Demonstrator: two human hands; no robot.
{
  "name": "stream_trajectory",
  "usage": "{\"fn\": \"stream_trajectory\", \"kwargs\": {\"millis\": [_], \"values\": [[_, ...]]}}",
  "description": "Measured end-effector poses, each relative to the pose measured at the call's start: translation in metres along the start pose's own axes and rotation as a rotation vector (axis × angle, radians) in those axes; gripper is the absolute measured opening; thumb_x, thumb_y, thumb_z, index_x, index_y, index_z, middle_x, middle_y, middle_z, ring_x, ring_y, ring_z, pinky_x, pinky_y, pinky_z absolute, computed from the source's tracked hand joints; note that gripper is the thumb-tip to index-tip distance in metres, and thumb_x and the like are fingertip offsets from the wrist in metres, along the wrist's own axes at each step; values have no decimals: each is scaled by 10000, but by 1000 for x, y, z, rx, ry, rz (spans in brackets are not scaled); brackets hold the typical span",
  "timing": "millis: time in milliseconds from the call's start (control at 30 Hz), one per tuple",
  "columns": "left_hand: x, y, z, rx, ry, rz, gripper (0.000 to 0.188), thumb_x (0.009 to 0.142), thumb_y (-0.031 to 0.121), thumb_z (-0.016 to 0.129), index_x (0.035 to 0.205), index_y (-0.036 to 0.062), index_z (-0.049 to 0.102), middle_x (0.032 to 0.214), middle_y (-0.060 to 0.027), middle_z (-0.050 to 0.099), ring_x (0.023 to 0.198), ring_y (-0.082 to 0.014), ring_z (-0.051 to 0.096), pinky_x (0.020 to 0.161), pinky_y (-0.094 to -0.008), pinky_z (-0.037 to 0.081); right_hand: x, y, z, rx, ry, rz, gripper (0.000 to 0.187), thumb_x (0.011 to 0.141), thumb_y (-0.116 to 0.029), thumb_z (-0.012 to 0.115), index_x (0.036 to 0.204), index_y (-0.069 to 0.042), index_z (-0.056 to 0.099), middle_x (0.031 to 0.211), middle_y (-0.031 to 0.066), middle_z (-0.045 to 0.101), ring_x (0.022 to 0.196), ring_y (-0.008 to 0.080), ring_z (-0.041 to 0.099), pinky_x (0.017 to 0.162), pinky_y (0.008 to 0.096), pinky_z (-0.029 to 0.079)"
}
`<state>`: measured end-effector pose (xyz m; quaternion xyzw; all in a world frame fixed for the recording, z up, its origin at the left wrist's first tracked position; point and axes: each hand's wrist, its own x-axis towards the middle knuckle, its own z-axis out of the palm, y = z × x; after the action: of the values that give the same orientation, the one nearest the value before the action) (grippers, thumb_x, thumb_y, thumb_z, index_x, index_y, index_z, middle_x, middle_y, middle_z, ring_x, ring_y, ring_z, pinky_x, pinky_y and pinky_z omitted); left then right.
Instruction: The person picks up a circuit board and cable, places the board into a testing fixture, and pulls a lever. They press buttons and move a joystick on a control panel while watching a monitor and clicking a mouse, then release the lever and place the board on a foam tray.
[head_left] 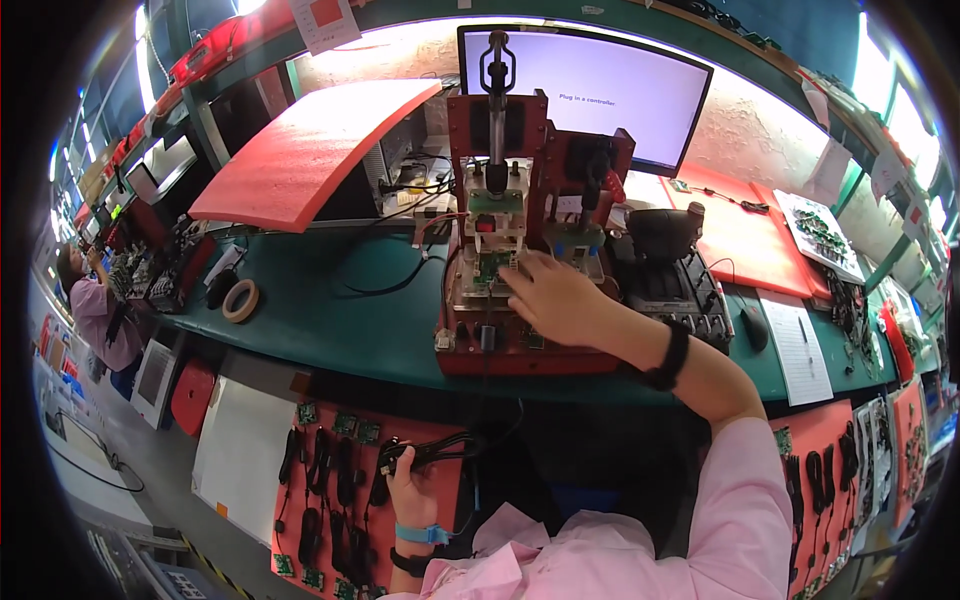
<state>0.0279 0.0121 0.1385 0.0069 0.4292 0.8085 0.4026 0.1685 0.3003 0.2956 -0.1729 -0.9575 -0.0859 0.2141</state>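
A small green circuit board (490, 266) sits in the red test fixture (520, 362) on the bench, below the raised toggle clamp (496, 150). From the right, my right hand (560, 300) reaches across with its fingertips closed at the board's right edge. My left hand (410, 497), lower down, grips a coiled black cable (440, 449); a blue band circles that wrist. A thin lead runs from the coil area up towards the fixture. Part of the board is hidden by my right fingers.
Behind the fixture stands a lit monitor (630, 90). Red foam trays (262, 520) with cables and boards flank me. A tape roll (240, 300) lies at left; a mouse (753, 328) and paper sheet (797, 350) lie at right. Another person (95, 310) sits far left.
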Motion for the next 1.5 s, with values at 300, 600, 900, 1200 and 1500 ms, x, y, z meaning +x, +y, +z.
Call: {"fn": "stream_trajectory", "kwargs": {"millis": [300, 600, 900, 1200, 1500], "values": [[-19, 10, -3, 39, 35, 18, 161, 816, 71, 624, 966, 94, 570, 872, 5, 613, 801, -122, 599, 686, -252, 467, 44, 26, 23, 237, -227, -32, 297, 901, -236, 546, 1117, -39, 497, 1253, 248, 455, 1151, 406, 469, 942, 485, 411], [-3, -13, -28, 548, -325, -192, 116, 768, -29, 612, 869, 10, 569, 834, -54, 621, 730, -140, 593, 684, -272, 485, 23, 17, 0, 362, -188, -108, 301, 848, -197, 593, 1123, -85, 540, 1120, 231, 558, 1093, 402, 517, 909, 500, 409], [10, -46, -5, 1263, -838, 237, 344, 770, -15, 645, 1094, -44, 535, 957, -89, 612, 814, -181, 612, 689, -267, 494, -108, -55, -75, 139, 461, -347, 163, 817, -204, 602, 836, -73, 508, 1166, 271, 518, 1059, 406, 544, 907, 434, 478], [-73, -9, 208, 551, -1215, -100, 425, 842, 52, 589, 1230, -41, 445, 987, -137, 612, 784, -206, 632, 595, -281, 528, -221, -74, -109, -9, 565, -89, 222, 790, -233, 667, 847, -70, 528, 1231, 241, 502, 1126, 371, 522, 952, 440, 456], [-162, -50, 333, 263, -1395, -525, 410, 887, 89, 541, 1244, -35, 384, 978, -242, 610, 718, -329, 673, 500, -386, 582, -397, -105, -40, 1081, 510, 911, 699, 710, -249, 796, 1283, -66, 441, 1340, 136, 418, 1274, 228, 387, 1035, 383, 339]]}}
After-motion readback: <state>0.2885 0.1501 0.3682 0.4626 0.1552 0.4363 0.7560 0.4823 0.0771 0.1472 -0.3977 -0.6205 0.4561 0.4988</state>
